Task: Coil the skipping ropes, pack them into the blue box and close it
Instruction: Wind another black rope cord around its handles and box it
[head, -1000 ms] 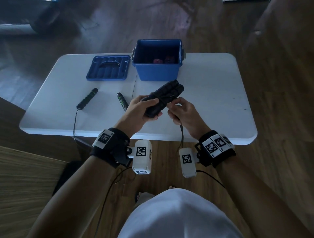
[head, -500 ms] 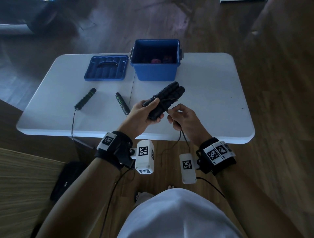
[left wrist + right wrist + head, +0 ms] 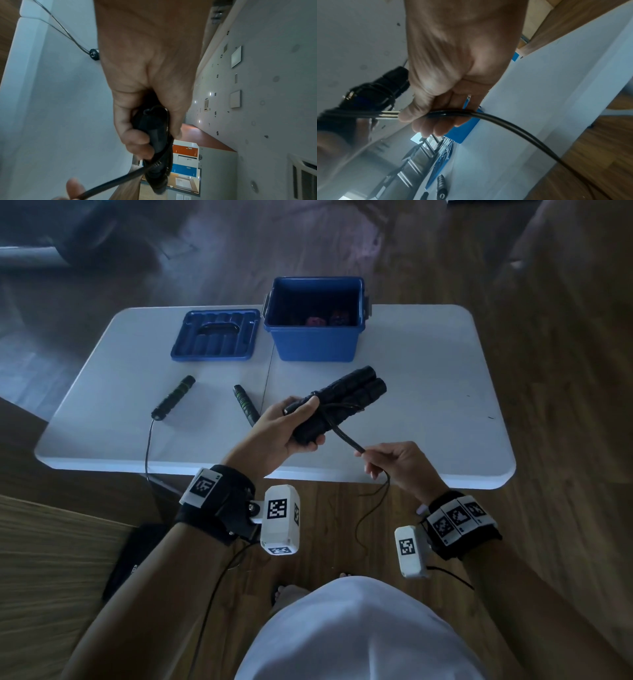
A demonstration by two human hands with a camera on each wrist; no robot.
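We note the right hand (image 3: 399, 462), pinching the cord (image 3: 344, 436), has drawn back from the handles (image 3: 337, 402) (gripped by the left hand (image 3: 284, 431)), tightening another wrap; packing remains.

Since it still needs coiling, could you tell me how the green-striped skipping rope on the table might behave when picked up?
Its thin cord droops over the table edge, so it is probably floppy and will dangle. The two round handles lie apart and may roll if nudged; likely light.
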